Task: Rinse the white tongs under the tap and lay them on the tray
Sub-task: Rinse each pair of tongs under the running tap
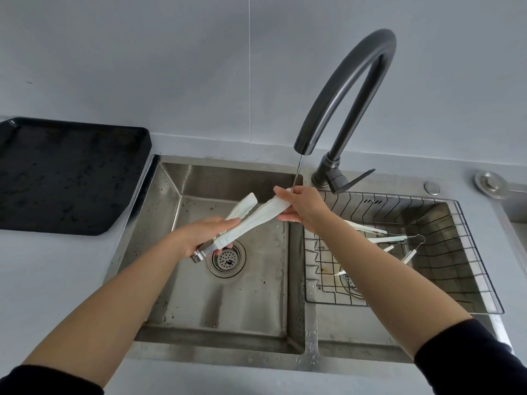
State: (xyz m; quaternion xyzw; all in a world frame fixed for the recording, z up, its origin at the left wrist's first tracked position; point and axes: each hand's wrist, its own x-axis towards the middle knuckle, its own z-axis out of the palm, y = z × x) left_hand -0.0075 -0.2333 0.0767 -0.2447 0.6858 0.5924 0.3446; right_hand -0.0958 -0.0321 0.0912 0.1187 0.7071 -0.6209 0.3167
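I hold the white tongs [251,222] over the left sink basin [228,303]. My left hand [199,236] grips their metal hinge end. My right hand [302,208] pinches the tip of one white arm, right under the thin stream of water from the dark curved tap [345,89]. The other arm of the tongs spreads apart to the upper left. The black tray [65,178] lies on the counter to the left of the sink, wet with drops and holding nothing.
A wire basket [427,252] sits in the right basin with several white-handled utensils [382,239] in it. The drain strainer [226,258] is just below my left hand. A grey wall stands behind the counter. A round metal cap [491,184] lies at the far right.
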